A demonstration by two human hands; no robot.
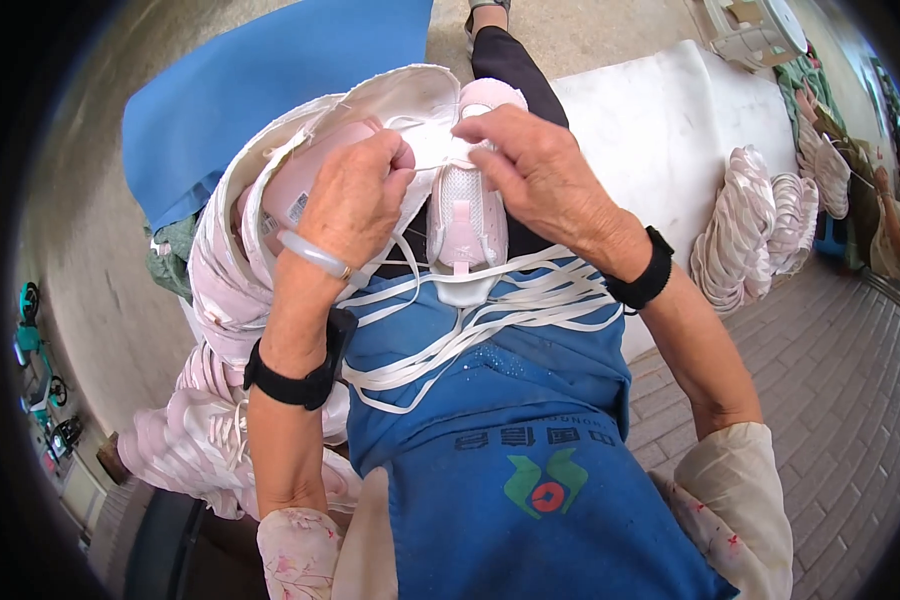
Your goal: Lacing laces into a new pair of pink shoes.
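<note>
Covering my lap, my blue apron (510, 470) carries a tangle of white laces (490, 325), with a heap of pink shoe uppers (220, 300) at my left. On top sits 1 pink shoe (467, 215), toe toward me. My left hand (355, 195) is curled tight around a lace end beside it; my right hand (530, 160) pinches the shoe's far end.

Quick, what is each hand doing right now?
Left hand: closed, gripping white lace above the pink shoe.
Right hand: fingers curled, pinching lace at the shoe's top.
</note>
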